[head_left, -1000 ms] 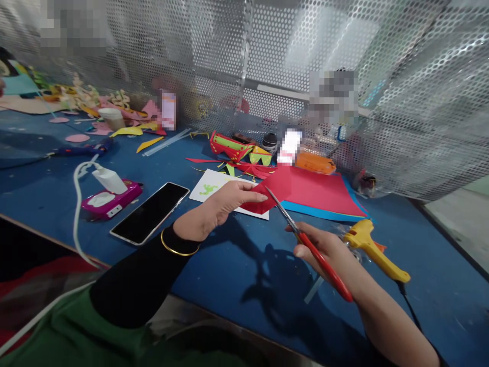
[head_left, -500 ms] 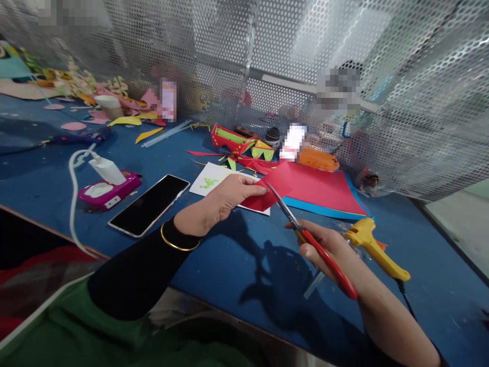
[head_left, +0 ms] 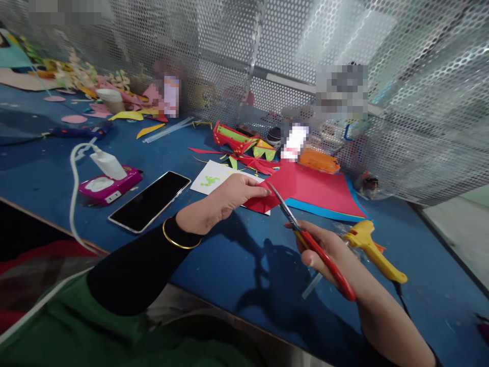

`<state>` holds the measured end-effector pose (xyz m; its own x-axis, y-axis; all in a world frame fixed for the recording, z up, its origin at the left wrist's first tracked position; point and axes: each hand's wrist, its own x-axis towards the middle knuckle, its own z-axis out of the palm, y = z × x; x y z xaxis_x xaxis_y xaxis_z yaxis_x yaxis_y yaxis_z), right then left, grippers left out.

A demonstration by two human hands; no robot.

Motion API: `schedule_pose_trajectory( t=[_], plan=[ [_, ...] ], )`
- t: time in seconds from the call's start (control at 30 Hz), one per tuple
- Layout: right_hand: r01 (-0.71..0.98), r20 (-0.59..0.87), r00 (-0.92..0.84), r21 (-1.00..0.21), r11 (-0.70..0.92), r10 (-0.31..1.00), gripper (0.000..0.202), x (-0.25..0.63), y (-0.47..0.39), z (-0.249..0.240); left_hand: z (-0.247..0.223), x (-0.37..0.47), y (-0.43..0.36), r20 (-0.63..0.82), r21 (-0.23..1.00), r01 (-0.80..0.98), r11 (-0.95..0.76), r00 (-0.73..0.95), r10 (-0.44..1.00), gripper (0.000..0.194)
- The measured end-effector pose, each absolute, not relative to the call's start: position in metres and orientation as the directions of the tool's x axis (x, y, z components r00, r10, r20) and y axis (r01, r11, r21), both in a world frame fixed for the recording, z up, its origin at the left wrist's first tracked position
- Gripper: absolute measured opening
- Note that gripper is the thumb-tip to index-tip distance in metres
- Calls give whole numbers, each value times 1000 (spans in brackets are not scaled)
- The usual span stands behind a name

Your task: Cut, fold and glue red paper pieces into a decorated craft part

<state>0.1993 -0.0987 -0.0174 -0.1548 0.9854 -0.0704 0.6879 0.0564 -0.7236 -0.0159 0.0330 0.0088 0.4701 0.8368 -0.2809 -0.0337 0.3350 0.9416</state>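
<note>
My left hand pinches a small piece of red paper between thumb and fingers, above the table. In my right hand are scissors with red handles, my fingers wrapped round them. Their blades point up and to the left and meet the red paper just beside my left fingertips. Behind the held piece lies a larger red sheet on top of a blue sheet. Partly under my left hand rests a white card with a green print.
A yellow glue gun lies right of my right hand. To the left are a black-screened phone and a magenta power strip with a white cable. Red and green paper glasses and scraps sit before the perforated metal screen.
The view has shifted slightly. Both hands stay almost in place on the red paper and the scissors; my right thumb has moved a little on the handle.
</note>
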Motion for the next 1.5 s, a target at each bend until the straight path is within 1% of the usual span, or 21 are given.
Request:
schedule_pose_trajectory(
  t=[0.17, 0.47, 0.6, 0.87, 1.0, 1.07, 1.27, 1.4, 1.5],
  plan=[
    [686, -56, -159, -724, 70, 986, 91, 196, -100, -16, 8, -16, 32, -289, 939, -28, 343, 476, 831, 21],
    [679, -84, -139, -733, 33, 987, 86, 193, -103, -13, 6, -16, 34, -298, 942, -5, 337, 456, 839, 16],
    [687, -88, -113, -726, 14, 990, 88, 192, -102, -12, 8, -17, 34, -291, 947, 9, 321, 444, 847, 16],
    [688, -101, -105, -725, 0, 989, 91, 192, -100, -9, 11, -19, 32, -264, 955, 13, 296, 490, 831, 17],
    [631, -110, -149, -776, 9, 983, 89, 193, -101, -8, 13, -21, 32, -241, 962, 22, 270, 528, 814, 16],
    [605, -98, -166, -796, 23, 981, 92, 194, -101, -10, 13, -21, 32, -248, 961, 25, 276, 525, 814, 15],
    [668, -44, -180, -739, 89, 983, 95, 196, -101, -12, 5, -19, 35, -290, 945, 14, 328, 502, 815, 10],
    [701, -90, -167, -712, 54, 982, 99, 193, -101, -9, 3, -17, 35, -303, 939, 13, 345, 511, 805, 9],
    [694, -98, -158, -719, 40, 983, 97, 192, -102, -7, 5, -17, 34, -314, 934, 15, 357, 510, 801, 10]
  ],
)
